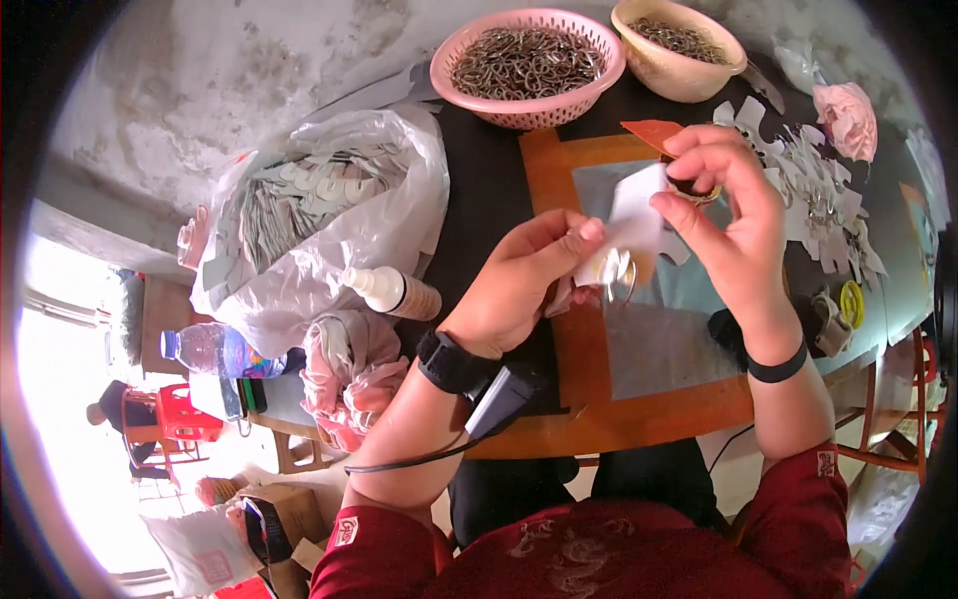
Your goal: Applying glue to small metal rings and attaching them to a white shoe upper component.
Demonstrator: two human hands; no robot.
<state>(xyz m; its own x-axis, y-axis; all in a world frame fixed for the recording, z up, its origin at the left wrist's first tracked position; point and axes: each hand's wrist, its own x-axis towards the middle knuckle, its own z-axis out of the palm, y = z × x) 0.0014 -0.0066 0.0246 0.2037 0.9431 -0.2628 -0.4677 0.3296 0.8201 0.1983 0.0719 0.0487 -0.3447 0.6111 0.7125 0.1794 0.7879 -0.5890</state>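
My left hand (524, 265) pinches a white card (635, 212), blurred by motion, between thumb and fingers. Shiny metal rings (621, 272) show at the card's lower part, beside the left fingertips. My right hand (733, 220) is curled at the card's upper right corner, its thumb tip at the card's edge. Something dark and rounded with a gold-coloured rim (693, 190) sits between its thumb and fingers; I cannot make out what it is. An orange pointed flap (654, 133) sticks out behind the right fingers. Both hands are above the table.
At the back stand a pink basket (534, 112) and a cream bowl (667, 82), both holding many metal rings. White cards with metal pieces (823, 205) lie at right. On the left are a plastic bag (424, 165) of cards, a white-capped bottle (394, 293), a water bottle (225, 349) and pink cloth (349, 369).
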